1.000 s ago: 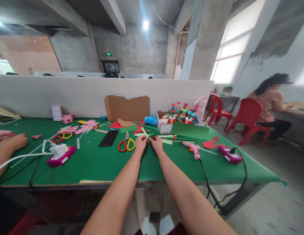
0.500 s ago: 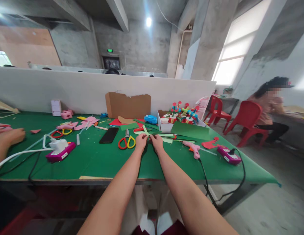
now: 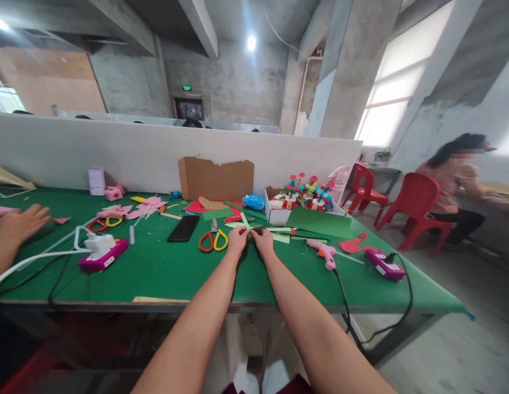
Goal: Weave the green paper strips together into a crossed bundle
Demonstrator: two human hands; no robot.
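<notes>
Light green paper strips (image 3: 245, 220) cross between my two hands above the green table. My left hand (image 3: 238, 241) pinches them from the left, its fingers closed. My right hand (image 3: 263, 242) grips them from the right, fingertips nearly meeting the left ones. Just left of my left hand lie scissors (image 3: 213, 239) with one red and one yellow handle. A red-handled tool (image 3: 234, 219) rests behind my hands. Right of my right hand are more pale green strips (image 3: 282, 230) and a pink glue gun (image 3: 323, 253) with a black cord.
A black phone (image 3: 183, 228) lies left of the scissors. Behind stand a box of colourful crafts (image 3: 274, 216), a blue packet (image 3: 253, 202) and a cardboard piece (image 3: 216, 178). Purple power strips (image 3: 384, 264) sit at both sides. A co-worker's hand (image 3: 27, 224) is at far left.
My hands stay together on the strips, with little movement. The co-worker's hand at the left has opened its fingers. The whole view has shifted slightly.
</notes>
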